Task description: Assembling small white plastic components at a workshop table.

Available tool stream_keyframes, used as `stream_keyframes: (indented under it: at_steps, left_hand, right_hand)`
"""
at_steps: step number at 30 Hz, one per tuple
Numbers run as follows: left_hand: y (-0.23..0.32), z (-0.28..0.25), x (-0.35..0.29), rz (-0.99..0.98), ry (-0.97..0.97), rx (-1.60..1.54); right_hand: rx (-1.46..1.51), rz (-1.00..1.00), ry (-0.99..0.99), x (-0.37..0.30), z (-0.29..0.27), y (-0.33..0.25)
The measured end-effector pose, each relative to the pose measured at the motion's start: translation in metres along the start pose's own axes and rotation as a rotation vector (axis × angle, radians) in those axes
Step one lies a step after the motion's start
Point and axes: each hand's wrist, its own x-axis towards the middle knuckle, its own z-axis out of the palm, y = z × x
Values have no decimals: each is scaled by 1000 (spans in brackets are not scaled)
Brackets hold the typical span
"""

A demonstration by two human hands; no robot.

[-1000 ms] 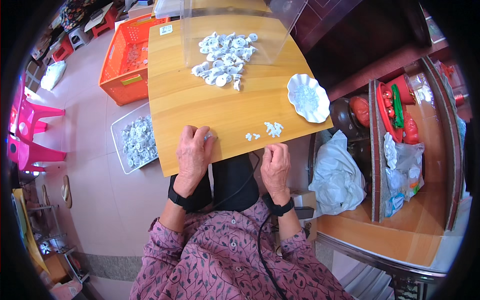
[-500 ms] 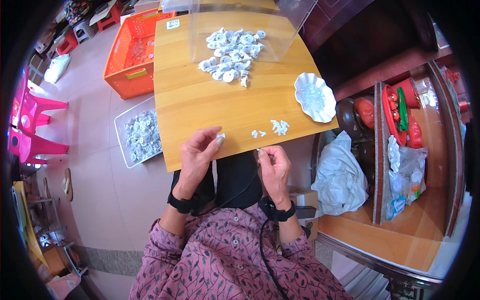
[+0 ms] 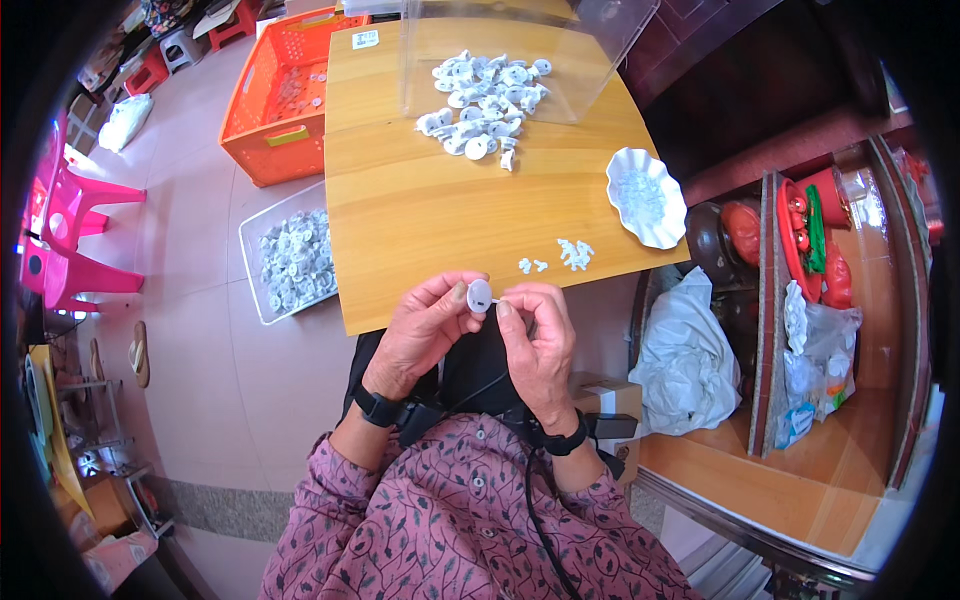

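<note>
Between the thumb and fingers of my left hand (image 3: 422, 322) is a round white plastic disc part (image 3: 479, 295), its flat face tilted up. My right hand (image 3: 541, 345) pinches a tiny white piece (image 3: 497, 301) against the disc's right edge; whether it sits inside the disc I cannot tell. Both hands are over the near edge of the wooden table (image 3: 430, 215). Just beyond my right hand lie several small white pieces (image 3: 575, 254) in a loose cluster. A heap of similar white disc parts (image 3: 490, 110) lies farther back.
A scalloped white dish (image 3: 668, 232) of small clear pieces stands at the right. Behind the heap is a clear plastic box (image 3: 590, 85). Left of the table are an orange crate (image 3: 270, 162) and a clear bin (image 3: 262, 302) of parts. Shelves (image 3: 760, 310) stand right.
My hands have come together from apart. The disc part in my left hand now shows face up, and the piece in my right hand meets its edge. The view has shifted slightly.
</note>
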Motion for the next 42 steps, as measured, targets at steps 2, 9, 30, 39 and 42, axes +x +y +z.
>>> stream_keyframes:
  at_steps: [2, 9, 30, 39, 42]
  left_hand:
    - [-1, 0, -1, -3, -4, -1]
    - [-5, 0, -2, 1, 3, 6]
    - [-5, 2, -6, 77, 8, 93]
    - [-1, 6, -6, 100, 56, 287]
    - [-1, 4, -7, 113, 30, 312]
  right_hand:
    - [0, -3, 0, 1, 1, -1]
    - [-10, -49, 37, 1, 6, 0]
    - [-28, -56, 46, 1, 11, -2]
    - [-79, -120, 26, 1, 11, 1]
    - [-83, -134, -8, 2, 9, 1]
